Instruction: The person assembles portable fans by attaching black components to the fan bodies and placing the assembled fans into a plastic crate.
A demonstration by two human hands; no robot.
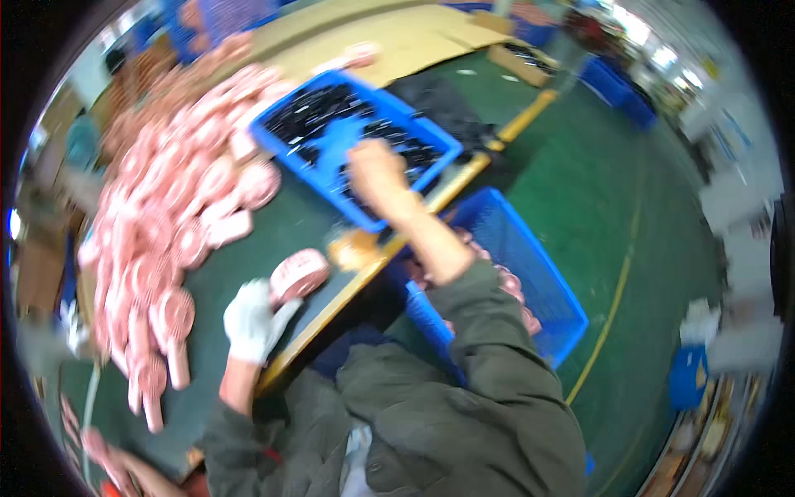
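Note:
My left hand [251, 321], in a white glove, is closed round a pink handheld fan [299, 276] above the near edge of the green-topped table. The fan's round head faces away from the glove. Bare and somewhat blurred, my right hand [377, 171] is over a shallow blue tray [335, 147] that holds many small black parts [319, 112]. Its fingers are curled together; whatever is between them is too small or hidden to make out. A large heap of similar pink fans [178, 182] lies on the table left of the tray.
A blue crate [542, 286] with pink pieces inside stands below the table edge, under my right forearm. A small tan piece [354, 248] lies by the tray's near corner. Cardboard [397, 41] covers the far table. Another person's arm [141, 472] shows at lower left.

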